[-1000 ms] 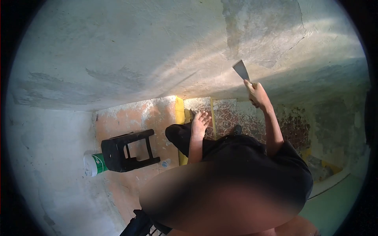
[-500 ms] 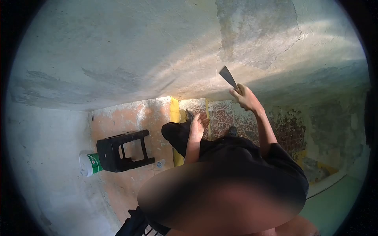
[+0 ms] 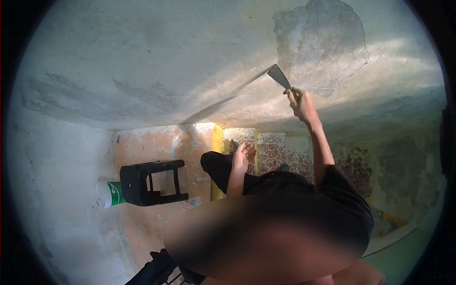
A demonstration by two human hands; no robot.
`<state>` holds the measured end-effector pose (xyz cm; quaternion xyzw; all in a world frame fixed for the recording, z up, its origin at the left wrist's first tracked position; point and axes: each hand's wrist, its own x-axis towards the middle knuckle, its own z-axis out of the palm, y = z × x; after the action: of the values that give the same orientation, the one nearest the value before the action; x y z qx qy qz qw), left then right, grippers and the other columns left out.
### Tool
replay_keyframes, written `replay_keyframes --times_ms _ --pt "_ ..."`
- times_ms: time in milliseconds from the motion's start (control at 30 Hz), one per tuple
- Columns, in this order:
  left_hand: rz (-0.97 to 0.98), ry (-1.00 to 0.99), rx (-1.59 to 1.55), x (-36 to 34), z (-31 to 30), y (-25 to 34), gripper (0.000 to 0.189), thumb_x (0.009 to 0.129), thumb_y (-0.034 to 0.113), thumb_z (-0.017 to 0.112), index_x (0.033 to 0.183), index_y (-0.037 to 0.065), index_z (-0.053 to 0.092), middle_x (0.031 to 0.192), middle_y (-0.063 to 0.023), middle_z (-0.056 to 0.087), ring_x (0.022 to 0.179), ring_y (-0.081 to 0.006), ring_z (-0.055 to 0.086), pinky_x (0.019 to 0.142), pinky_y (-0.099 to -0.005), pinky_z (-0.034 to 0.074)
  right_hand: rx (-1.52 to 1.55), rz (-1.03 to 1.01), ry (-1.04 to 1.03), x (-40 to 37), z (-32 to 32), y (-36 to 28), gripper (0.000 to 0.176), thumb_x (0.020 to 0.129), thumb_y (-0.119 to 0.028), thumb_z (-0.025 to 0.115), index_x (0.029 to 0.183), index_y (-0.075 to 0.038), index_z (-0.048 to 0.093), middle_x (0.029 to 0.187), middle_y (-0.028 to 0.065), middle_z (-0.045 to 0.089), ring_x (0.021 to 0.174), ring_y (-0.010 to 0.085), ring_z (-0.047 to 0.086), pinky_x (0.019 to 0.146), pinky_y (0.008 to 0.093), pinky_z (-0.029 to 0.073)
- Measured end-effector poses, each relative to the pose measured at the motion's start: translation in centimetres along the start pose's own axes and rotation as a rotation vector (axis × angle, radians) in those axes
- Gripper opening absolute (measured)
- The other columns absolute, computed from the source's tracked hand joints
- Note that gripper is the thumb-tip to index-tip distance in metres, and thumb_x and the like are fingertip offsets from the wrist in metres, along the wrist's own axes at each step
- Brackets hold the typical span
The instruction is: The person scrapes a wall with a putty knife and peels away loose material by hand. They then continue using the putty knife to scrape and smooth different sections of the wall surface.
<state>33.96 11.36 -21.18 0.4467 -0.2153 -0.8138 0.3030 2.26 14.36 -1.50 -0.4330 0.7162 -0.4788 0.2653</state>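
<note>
Our right hand (image 3: 301, 102) grips the handle of the scraper (image 3: 278, 76) tight, and its blade touches the wall (image 3: 166, 61) at the edge of the rough grey patch (image 3: 318, 42). Our left hand (image 3: 241, 156) is open and holds nothing, down by our knee (image 3: 213, 164). We think it is best to tilt the blade low and push softly, so it does not dig in

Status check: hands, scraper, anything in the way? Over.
Right hand shut on scraper, blade tip against the wall beside the bare patch. Left hand open, empty, near the knee. Stool and bucket on floor below, well apart.
</note>
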Motion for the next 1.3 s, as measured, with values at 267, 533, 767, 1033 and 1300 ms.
replay_keyframes --times_ms 267,533,767,1033,1300 --pt "-0.084 -0.023 -0.076 1.0 -1.6 -1.3 0.037 0.100 0.042 0.059 0.117 0.010 0.062 0.113 -0.0069 0.067 0.102 -0.0257 0.066 0.092 -0.0435 0.053 0.051 0.030 -0.080 -6.8 -0.6 3.5 0.034 0.105 -0.024 0.058 0.123 0.004 0.066 0.083 0.0082 0.071 0.069 0.0132 0.060 0.061 0.0339 0.050" --pt "-0.053 -0.058 -0.059 2.6 -0.7 -1.3 0.035 0.101 0.040 0.057 0.118 0.010 0.063 0.116 -0.0066 0.068 0.101 -0.0262 0.067 0.092 -0.0413 0.052 -0.284 0.069 0.154 -6.0 -7.7 -1.4 0.035 0.102 -0.026 0.063 0.118 0.004 0.071 0.076 0.0100 0.071 0.062 0.0141 0.059 0.057 0.0318 0.047" --pt "-0.009 -0.021 -0.088 2.5 -0.1 0.0 0.032 0.100 0.039 0.059 0.117 0.011 0.064 0.111 -0.0053 0.070 0.098 -0.0257 0.068 0.092 -0.0412 0.053 -0.034 -0.152 -0.051 -0.5 2.7 -5.4 0.039 0.103 -0.033 0.061 0.099 0.004 0.074 0.063 0.0121 0.066 0.048 0.0141 0.052 0.044 0.0329 0.042" --pt "-0.122 -0.047 -0.164 2.5 -1.3 -2.1 0.025 0.100 0.035 0.062 0.109 0.012 0.066 0.108 -0.0036 0.068 0.097 -0.0278 0.069 0.090 -0.0418 0.056 0.060 0.054 -0.056 -6.2 -2.1 -1.6 0.042 0.102 -0.033 0.061 0.126 0.001 0.068 0.099 0.0192 0.075 0.082 0.0226 0.072 0.074 0.0397 0.060" --pt "-0.081 -0.095 -0.138 3.3 -0.1 -0.7 0.025 0.101 0.032 0.058 0.112 0.010 0.066 0.106 -0.0042 0.071 0.098 -0.0266 0.068 0.090 -0.0434 0.056 -0.035 0.053 0.232 -4.7 -8.1 -3.1 0.043 0.101 -0.036 0.064 0.120 0.002 0.072 0.068 0.0041 0.066 0.050 0.0054 0.044 0.044 0.0262 0.029"
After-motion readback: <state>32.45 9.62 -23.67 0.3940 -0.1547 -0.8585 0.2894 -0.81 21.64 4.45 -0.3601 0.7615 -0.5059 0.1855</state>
